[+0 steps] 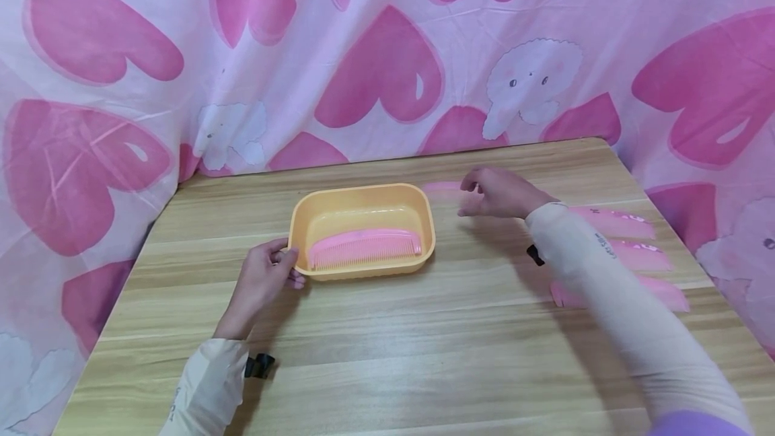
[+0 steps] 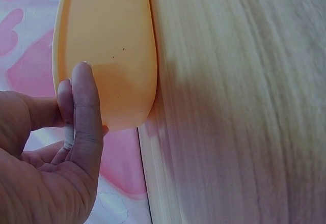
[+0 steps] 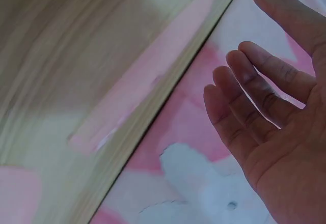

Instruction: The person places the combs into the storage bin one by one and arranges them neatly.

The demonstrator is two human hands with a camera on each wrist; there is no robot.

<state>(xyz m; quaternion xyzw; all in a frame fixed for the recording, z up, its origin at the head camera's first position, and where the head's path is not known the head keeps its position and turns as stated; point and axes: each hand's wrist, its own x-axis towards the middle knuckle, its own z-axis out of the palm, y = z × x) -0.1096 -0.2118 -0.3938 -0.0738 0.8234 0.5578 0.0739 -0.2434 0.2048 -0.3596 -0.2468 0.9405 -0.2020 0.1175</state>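
Note:
My left hand (image 1: 262,278) grips the left end of a yellow plastic basin (image 1: 357,216), thumb at the rim and fingers against its outer wall. The left wrist view shows the basin's side (image 2: 114,30) up close. Inside the basin lies a pink comb (image 1: 363,244), its teeth toward me. My right hand (image 1: 498,194) is just right of the basin, fingers parted and slightly bent, over the right end of another pink comb (image 1: 443,187) near the back edge. In the right wrist view, that palm (image 3: 290,147) holds nothing, and a pink comb (image 3: 145,74) lies apart from the fingertips.
Three more pink combs, including the middle one (image 1: 644,256) and the nearest one (image 1: 662,293), lie stacked in a column at the right, partly behind my right sleeve (image 1: 596,274). A pink heart-patterned cloth (image 1: 387,73) hangs around the wooden table (image 1: 412,355).

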